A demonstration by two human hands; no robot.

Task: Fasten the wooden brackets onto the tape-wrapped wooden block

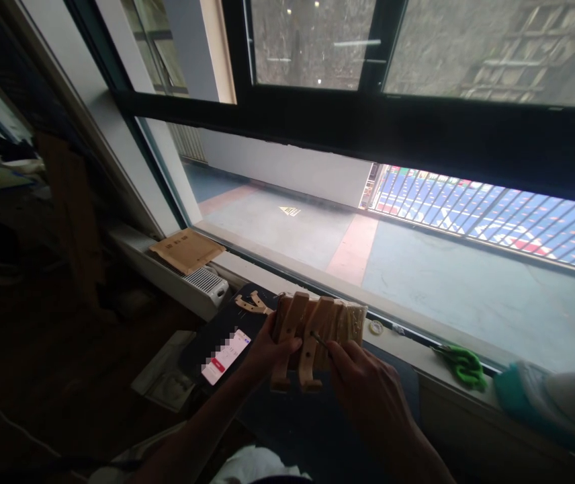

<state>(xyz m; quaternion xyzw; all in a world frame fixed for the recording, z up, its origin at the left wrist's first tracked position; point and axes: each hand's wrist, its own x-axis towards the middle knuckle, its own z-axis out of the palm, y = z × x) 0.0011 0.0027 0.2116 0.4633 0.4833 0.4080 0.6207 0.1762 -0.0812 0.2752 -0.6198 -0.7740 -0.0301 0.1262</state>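
My left hand (272, 346) grips the left side of a wooden block (352, 321) that looks partly covered in clear film. Across its front lie two pale wooden hook-shaped pieces; the left hook (287, 346) is under my left thumb, and the right hook (310, 353) shows dark holes. My right hand (363, 370) pinches a thin dark tool (320, 339), its tip at the upper hole of the right hook. The tool's exact kind cannot be made out. More wooden hook pieces (253, 303) lie on the dark tabletop (287, 417) to the left.
A lit phone (226, 357) lies left of my left forearm. Green-handled scissors (463, 366), a tape roll (375, 327) and a teal-and-white bundle (534, 403) are along the window sill at right. A brown envelope (187, 250) rests on a white heater (207, 286) by the window.
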